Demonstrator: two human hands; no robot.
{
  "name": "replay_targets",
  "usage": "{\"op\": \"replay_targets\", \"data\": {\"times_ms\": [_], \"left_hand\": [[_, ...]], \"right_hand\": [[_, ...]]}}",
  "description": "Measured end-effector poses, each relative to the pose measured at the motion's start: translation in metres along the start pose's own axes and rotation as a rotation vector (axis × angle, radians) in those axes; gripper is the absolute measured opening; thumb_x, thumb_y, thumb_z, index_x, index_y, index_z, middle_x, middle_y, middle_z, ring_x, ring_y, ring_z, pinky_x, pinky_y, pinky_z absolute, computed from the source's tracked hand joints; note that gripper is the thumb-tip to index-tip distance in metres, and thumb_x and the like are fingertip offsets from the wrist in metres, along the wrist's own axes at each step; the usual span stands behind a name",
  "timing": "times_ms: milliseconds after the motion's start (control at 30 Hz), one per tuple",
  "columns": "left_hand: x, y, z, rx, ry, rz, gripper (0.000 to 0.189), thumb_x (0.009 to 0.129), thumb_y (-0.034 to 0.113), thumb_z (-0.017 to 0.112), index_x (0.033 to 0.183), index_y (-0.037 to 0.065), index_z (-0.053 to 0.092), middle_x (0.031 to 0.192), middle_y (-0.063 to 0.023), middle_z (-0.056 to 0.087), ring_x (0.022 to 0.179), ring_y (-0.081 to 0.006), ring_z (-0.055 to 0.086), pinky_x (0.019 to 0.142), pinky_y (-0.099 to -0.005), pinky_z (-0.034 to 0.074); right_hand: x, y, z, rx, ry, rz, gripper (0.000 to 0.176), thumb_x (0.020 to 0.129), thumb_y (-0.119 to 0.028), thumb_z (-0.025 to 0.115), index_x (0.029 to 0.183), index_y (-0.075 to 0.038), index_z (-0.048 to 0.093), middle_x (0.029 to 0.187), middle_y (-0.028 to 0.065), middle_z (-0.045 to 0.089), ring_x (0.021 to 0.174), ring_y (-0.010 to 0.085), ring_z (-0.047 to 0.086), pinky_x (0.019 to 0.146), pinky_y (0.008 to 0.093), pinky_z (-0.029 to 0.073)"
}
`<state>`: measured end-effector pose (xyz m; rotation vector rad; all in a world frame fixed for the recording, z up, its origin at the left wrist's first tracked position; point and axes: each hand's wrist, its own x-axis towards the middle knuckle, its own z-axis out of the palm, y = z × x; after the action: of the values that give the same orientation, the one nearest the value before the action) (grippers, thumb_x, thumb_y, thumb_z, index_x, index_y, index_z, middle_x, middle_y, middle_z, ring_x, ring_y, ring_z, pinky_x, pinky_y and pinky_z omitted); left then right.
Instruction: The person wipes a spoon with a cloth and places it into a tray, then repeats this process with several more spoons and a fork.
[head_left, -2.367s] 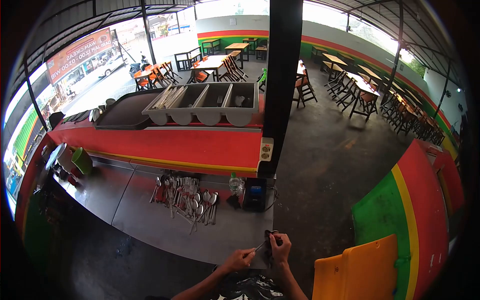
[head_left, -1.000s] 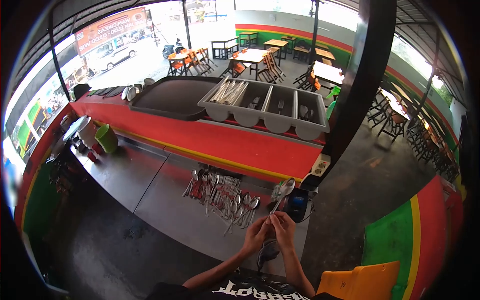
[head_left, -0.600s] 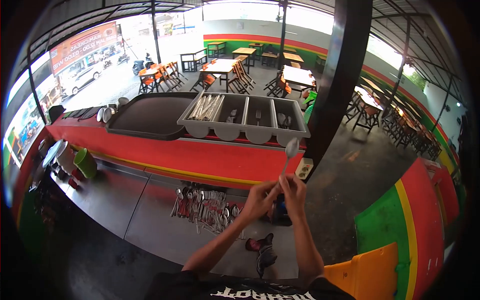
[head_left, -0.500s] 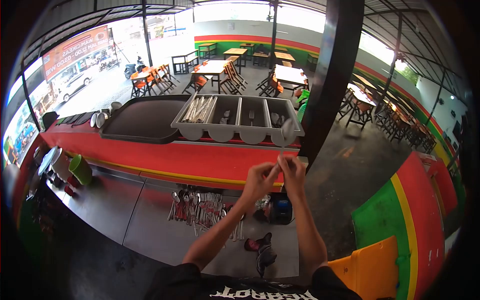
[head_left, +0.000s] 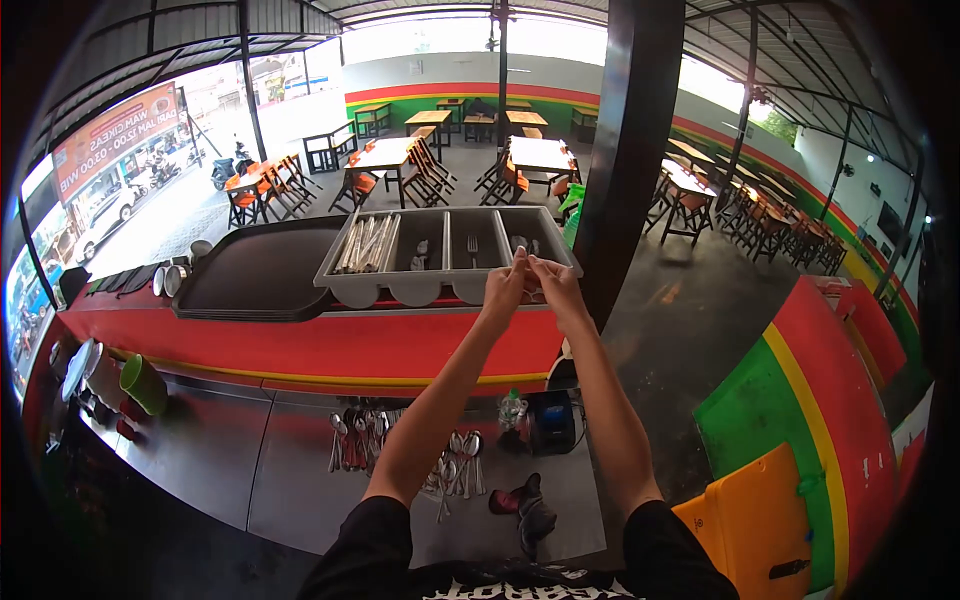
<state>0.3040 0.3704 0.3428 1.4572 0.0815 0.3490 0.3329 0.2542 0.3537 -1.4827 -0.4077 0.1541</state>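
My left hand (head_left: 504,288) and my right hand (head_left: 558,288) meet at the front of the grey cutlery tray (head_left: 350,290), before its rightmost compartment. Fingers on both hands are pinched together, thumbs and fingertips close to touching. The spoon seen between them in the earlier view is now mostly hidden by the fingers. Behind them, some spoons (head_left: 522,243) lie in that compartment. A fork (head_left: 472,246) rests in the one beside it, more cutlery (head_left: 420,256) farther left, and wrapped utensils (head_left: 367,243) fill the leftmost.
Below the red counter (head_left: 400,345), rows of spoons and forks (head_left: 460,465) lie on a metal worktop (head_left: 300,500). A large dark tray (head_left: 250,270) sits left of the cutlery tray. A black post (head_left: 625,160) stands at the right. A green cup (head_left: 143,384) is at far left.
Both hands have moved up and forward to the cutlery tray's right compartment. The spoon, earlier raised upright in my fingers, is no longer plainly visible. The view has shifted slightly.
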Motion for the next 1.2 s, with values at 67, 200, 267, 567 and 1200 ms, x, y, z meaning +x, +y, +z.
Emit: {"op": "replay_targets", "data": {"times_ms": [67, 200, 267, 567, 1200], "left_hand": [[-0.001, -0.001, 0.000, -0.004, -0.017, 0.010, 0.059, 0.098, 0.056, 0.044, 0.079, 0.006, 0.070, 0.065, -0.0019, 0.062, 0.051, -0.0081, 0.053, 0.044, -0.0218, 0.034], [0.005, -0.016, -0.001, -0.030, -0.041, 0.023, 0.056, 0.098, 0.054, 0.046, 0.078, 0.007, 0.069, 0.062, -0.0010, 0.061, 0.051, -0.0075, 0.053, 0.043, -0.0224, 0.033], [0.003, -0.021, -0.001, -0.054, -0.039, 0.042, 0.055, 0.098, 0.053, 0.047, 0.077, 0.007, 0.069, 0.062, -0.0004, 0.060, 0.051, -0.0066, 0.052, 0.043, -0.0228, 0.033], [-0.012, -0.053, -0.006, 0.063, 0.074, -0.006, 0.055, 0.097, 0.054, 0.049, 0.079, 0.005, 0.065, 0.065, 0.0007, 0.057, 0.055, -0.0062, 0.051, 0.045, -0.0241, 0.036], [-0.348, -0.368, -0.123, 0.886, 0.091, -0.507, 0.030, 0.084, 0.033, 0.062, 0.102, 0.009, 0.061, 0.103, -0.0149, 0.066, 0.100, -0.0373, 0.062, 0.081, -0.0509, 0.050]], "right_hand": [[-0.002, 0.004, 0.003, 0.067, 0.047, -0.048, 0.034, 0.096, -0.034, 0.059, 0.110, -0.003, 0.067, 0.087, 0.0011, 0.068, 0.075, 0.0090, 0.063, 0.066, 0.0246, 0.050], [0.005, 0.029, 0.002, 0.048, 0.125, -0.130, 0.032, 0.096, -0.026, 0.059, 0.120, -0.004, 0.063, 0.096, 0.0041, 0.069, 0.079, 0.0118, 0.066, 0.071, 0.0283, 0.053], [0.009, 0.040, 0.002, -0.104, 0.137, -0.322, 0.031, 0.095, -0.022, 0.061, 0.121, -0.005, 0.062, 0.095, 0.0074, 0.070, 0.080, 0.0149, 0.067, 0.071, 0.0309, 0.053], [-0.010, 0.023, 0.013, -0.890, 0.139, -0.231, 0.063, 0.089, -0.015, 0.060, 0.147, -0.020, 0.036, 0.094, 0.0187, 0.069, 0.088, 0.0354, 0.068, 0.074, 0.0439, 0.053], [-0.351, 0.361, -0.053, -1.109, -0.609, 0.024, 0.085, 0.076, -0.043, 0.076, 0.147, -0.017, 0.037, 0.157, 0.0177, 0.021, 0.145, 0.0392, 0.017, 0.112, 0.0522, 0.025]]}}
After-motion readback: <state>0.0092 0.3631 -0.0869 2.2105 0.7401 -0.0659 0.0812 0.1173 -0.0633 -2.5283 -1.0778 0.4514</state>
